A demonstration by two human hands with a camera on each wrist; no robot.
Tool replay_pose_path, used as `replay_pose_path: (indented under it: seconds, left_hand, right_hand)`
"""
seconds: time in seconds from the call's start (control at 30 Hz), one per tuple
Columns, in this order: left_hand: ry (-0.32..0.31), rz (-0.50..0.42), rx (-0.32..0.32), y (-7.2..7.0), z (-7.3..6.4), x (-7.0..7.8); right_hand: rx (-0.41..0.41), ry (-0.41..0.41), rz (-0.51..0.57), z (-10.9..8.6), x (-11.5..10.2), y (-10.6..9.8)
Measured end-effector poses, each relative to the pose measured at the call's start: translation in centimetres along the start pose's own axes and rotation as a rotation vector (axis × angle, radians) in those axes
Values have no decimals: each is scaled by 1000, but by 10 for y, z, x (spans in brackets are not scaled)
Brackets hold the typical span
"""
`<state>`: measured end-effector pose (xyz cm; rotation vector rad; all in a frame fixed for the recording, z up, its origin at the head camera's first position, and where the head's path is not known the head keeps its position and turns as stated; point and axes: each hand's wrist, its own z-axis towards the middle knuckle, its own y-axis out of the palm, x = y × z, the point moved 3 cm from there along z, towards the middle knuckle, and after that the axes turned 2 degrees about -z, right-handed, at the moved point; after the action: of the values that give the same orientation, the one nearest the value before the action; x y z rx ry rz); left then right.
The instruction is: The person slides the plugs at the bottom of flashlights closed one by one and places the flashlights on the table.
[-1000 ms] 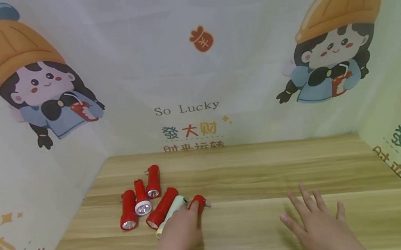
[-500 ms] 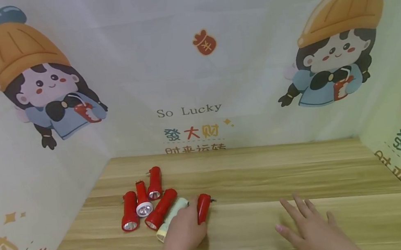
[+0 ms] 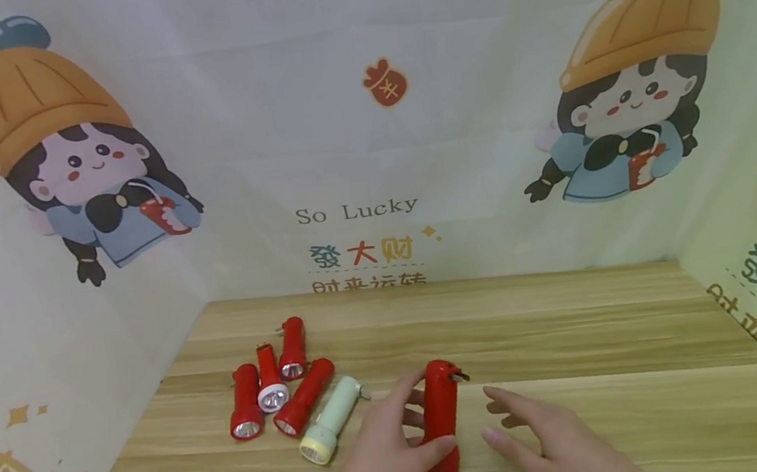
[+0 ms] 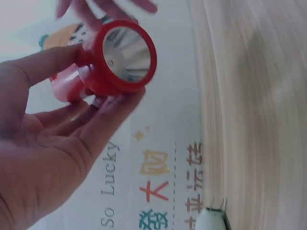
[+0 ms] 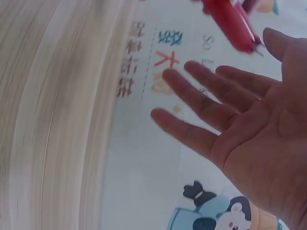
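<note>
In the head view my left hand [image 3: 384, 445] grips a red flashlight [image 3: 442, 408], thumb across the near end and fingers behind it. Two metal plug prongs stick out near its upper end. From the left wrist, the flashlight's round lens [image 4: 128, 53] and silver reflector face the camera, above the wooden surface. My right hand [image 3: 549, 438] is just right of the flashlight, apart from it, thumb and fingers spread. The right wrist view shows that palm [image 5: 259, 129] with nothing in it, the red flashlight [image 5: 235, 24] beyond the fingertips.
On the table [image 3: 571, 323], left of my hands, lies a pale green flashlight [image 3: 332, 420]. Past it are several red flashlights, among them one with a white head [image 3: 273, 396]. A printed cloth [image 3: 480, 139] walls the table at the back and sides.
My left hand has lifted the red flashlight from beside the green one and brought it right, turning it more upright in view. My right hand has moved left towards it.
</note>
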<state>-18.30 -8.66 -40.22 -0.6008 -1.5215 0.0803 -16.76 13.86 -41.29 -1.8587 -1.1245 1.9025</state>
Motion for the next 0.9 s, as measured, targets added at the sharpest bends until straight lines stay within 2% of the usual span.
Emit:
replay_pose_path:
  seconds: [0.07, 0.17, 0.3, 0.63, 0.8, 0.9]
  left_hand:
    - [10, -45, -45, 6, 0, 3]
    - [39, -90, -93, 14, -1, 7]
    - [55, -132, -121, 22, -2, 10]
    - [20, -164, -141, 27, 0, 5]
    - [43, -171, -126, 28, -2, 6]
    - [61, -167, -113, 29, -4, 8]
  right_hand:
    - [-21, -63, 46, 0, -6, 2]
    - [-50, -116, 128, -1, -13, 6]
    - [-61, -97, 200, -2, -16, 10]
    - [14, -51, 175, -2, -14, 13]
    - [58, -85, 139, -4, -14, 12]
    - [58, -86, 134, -5, -13, 11]
